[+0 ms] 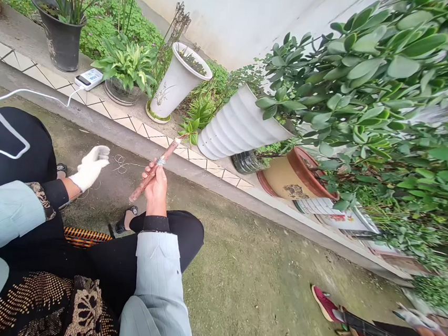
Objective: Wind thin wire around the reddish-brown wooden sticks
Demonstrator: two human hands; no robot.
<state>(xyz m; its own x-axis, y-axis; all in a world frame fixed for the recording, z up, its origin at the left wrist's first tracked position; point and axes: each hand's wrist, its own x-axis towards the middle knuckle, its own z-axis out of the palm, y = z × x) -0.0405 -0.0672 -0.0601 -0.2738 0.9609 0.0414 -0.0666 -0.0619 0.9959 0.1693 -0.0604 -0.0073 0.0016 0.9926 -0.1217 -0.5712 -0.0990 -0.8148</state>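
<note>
My right hand point(156, 184) is bare and closed around a reddish-brown stick point(153, 170) that points up and away, with a pale band of thread wound near its middle. My left hand point(90, 167) wears a white glove, fingers held loosely together, and seems to pinch a thin white thread point(123, 164) that curls over the concrete ground between the two hands. I sit with black-trousered knees in front of me; a sandalled foot point(126, 221) shows below the right hand.
A tiled kerb point(106, 109) runs across, carrying a black pot point(62, 36), white pots point(177, 81) point(238, 127), a brown pot point(292, 177) and a white device point(89, 78) with a cable. A leafy shrub point(393, 89) fills the right. Another person's red shoe point(325, 303) is at lower right.
</note>
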